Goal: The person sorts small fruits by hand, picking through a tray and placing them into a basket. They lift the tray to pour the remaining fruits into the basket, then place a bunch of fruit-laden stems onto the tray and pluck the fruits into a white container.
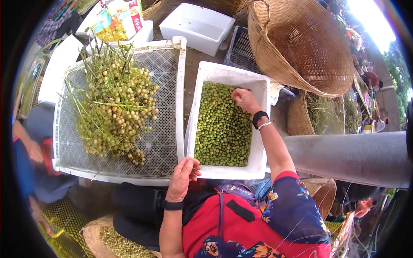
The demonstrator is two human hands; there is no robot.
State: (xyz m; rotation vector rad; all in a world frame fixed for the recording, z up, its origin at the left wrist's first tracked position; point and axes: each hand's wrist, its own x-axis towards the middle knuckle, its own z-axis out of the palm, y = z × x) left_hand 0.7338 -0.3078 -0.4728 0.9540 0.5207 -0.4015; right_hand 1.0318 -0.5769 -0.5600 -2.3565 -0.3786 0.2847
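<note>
A white foam box (258, 161) full of small round green fruits (223, 129) stands in front of me. My right hand (245, 101) is inside it, over the fruits at the far right, with its fingers curled closed; whatever they hold is hidden. Beside the box's near left corner is my left hand (186, 170), thumb and fingers drawn together in a pinch. I cannot make out anything between them. Left of the box, a white mesh tray (165, 86) carries a heap of stems with clusters of yellowish round fruits (116, 107).
Behind lie another white foam box (195, 26), a dark plastic crate (242, 49) and a large woven basket (309, 47). A thick grey pole (348, 157) runs across the right. A basket of pale fruits (124, 245) stands low at left, near another person's hand (34, 150).
</note>
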